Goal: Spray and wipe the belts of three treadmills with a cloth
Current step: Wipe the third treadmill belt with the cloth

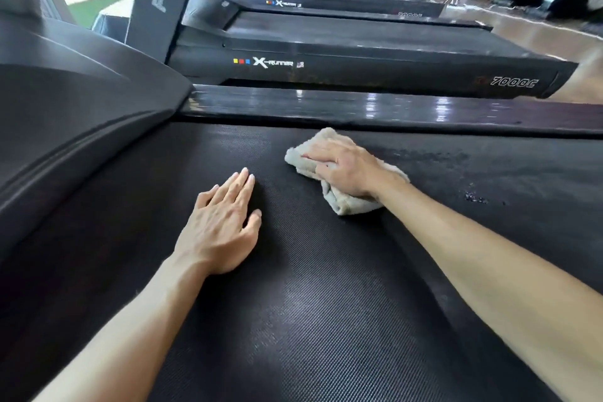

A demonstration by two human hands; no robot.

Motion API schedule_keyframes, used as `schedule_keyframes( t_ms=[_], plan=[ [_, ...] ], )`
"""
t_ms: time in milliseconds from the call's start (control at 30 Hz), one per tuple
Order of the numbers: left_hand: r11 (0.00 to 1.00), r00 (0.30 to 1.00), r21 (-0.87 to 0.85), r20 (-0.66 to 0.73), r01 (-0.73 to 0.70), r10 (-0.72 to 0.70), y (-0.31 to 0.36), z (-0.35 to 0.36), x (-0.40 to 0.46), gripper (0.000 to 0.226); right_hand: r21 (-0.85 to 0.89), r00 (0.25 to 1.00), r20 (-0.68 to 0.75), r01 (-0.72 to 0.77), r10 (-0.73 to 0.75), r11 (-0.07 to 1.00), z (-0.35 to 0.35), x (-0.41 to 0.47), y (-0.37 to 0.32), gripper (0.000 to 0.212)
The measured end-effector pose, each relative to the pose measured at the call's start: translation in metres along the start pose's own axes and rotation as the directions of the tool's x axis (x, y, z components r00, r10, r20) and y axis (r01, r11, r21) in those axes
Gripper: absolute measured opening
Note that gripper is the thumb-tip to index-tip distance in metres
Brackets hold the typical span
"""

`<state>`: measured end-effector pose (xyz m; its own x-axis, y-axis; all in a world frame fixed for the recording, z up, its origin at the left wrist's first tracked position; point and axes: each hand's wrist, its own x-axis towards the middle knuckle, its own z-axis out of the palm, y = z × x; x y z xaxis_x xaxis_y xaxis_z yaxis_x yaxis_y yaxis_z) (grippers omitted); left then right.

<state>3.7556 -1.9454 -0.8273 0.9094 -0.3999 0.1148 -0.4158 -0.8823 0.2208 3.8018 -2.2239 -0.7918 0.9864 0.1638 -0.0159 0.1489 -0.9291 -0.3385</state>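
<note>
**Wiping the first belt**

My right hand (342,170) presses the cloth (339,202) flat near the belt's (293,320) far edge, fingers spread over it. My left hand (222,225) braces open-palmed beside it. I should sweep firmly toward the wet droplets (476,197).

left hand (222,225): flat, palm down, fingers extended | right hand (342,166): palm down, pressing, fingers together

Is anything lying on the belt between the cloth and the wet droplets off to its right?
Nothing visible. The right hand presses the cloth flat on the belt, and the stretch toward the droplets is bare. The left hand rests on the other side.
</note>
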Motion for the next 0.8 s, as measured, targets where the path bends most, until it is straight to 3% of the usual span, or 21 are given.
schedule_keyframes(
  t_ms=[67, 167, 267, 367, 433, 533, 633, 700, 800],
  plan=[
    [1.000, 1.000, 0.017, 0.008, -0.008, 0.008, 0.000, 0.001, 0.001, 0.091, 0.024, 0.996, -0.020, 0.086, -0.086, 0.996, -0.002, -0.029, 0.025, 0.045],
    [1.000, 1.000, 0.030, -0.009, -0.002, 0.002, 0.000, 0.002, 0.002, 0.092, 0.037, 0.982, -0.147, -0.117, 0.122, 0.992, -0.011, -0.021, 0.053, 0.035],
    [0.999, 1.000, 0.037, 0.012, 0.003, -0.003, 0.000, 0.001, 0.001, 0.092, -0.023, 0.956, -0.208, -0.218, 0.208, 0.976, -0.011, 0.018, 0.037, 0.050],
    [0.999, 1.000, 0.032, 0.008, 0.004, -0.005, -0.001, 0.001, 0.002, 0.092, -0.004, 0.972, -0.193, -0.140, 0.137, 0.990, -0.006, 0.031, 0.006, 0.047],
    [0.999, 1.000, 0.036, 0.013, 0.005, -0.005, 0.000, 0.001, 0.002, 0.092, -0.007, 0.996, -0.088, -0.031, 0.031, 0.999, -0.008, 0.005, 0.000, 0.047],
    [0.999, 1.000, 0.034, 0.007, 0.007, -0.007, -0.002, 0.001, 0.004, 0.092, 0.014, 0.993, -0.069, 0.093, -0.092, 0.996, -0.011, -0.030, 0.029, 0.046],
    [0.999, 1.000, 0.050, 0.005, 0.007, -0.007, -0.001, 0.002, 0.004, 0.093, -0.004, 0.980, -0.130, -0.155, 0.153, 0.988, -0.015, -0.014, 0.069, 0.037],
    [0.999, 1.000, 0.048, 0.007, 0.008, -0.008, -0.002, 0.002, 0.004, 0.092, -0.017, 0.944, -0.209, -0.265, 0.256, 0.964, -0.014, 0.007, 0.065, 0.052],
    [0.998, 1.000, 0.057, 0.017, 0.007, -0.008, -0.003, 0.001, 0.006, 0.091, -0.028, 0.960, -0.206, -0.201, 0.192, 0.979, 0.005, 0.037, 0.030, 0.055]
  ],
)
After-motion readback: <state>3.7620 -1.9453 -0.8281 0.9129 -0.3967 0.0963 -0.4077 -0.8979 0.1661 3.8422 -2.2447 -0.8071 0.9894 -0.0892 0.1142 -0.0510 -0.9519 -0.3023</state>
